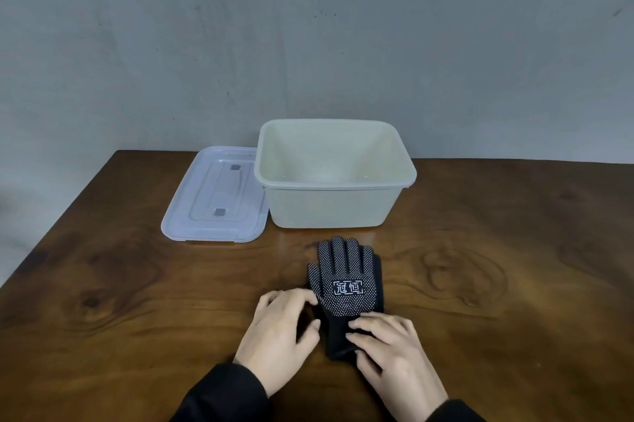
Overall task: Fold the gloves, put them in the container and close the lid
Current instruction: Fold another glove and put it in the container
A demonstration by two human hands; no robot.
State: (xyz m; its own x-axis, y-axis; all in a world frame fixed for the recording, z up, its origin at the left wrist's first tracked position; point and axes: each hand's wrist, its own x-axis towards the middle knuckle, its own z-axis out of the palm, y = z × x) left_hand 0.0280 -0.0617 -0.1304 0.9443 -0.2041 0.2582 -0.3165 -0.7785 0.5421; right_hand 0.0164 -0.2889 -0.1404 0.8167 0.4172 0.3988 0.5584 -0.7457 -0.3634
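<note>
One container (pixel 329 208), one lid (pixel 192 215), two hands, gloves (pixel 346 287) (seemingly two, stacked).

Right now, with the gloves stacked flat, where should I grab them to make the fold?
Probably at the cuff end of the gloves, where the left hand and right hand already rest. Pinch both layers from the near side, then lift toward the fingertips, which point at the container. The cuff is one plain edge; the fingers would splay.

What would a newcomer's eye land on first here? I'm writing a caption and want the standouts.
Probably the black dotted gloves, stacked flat at the near middle of the wooden table, with the left hand and right hand resting on the cuff end. Next, the open cream container just behind them, looking empty, and its clear lid lying flat to its left.
</note>
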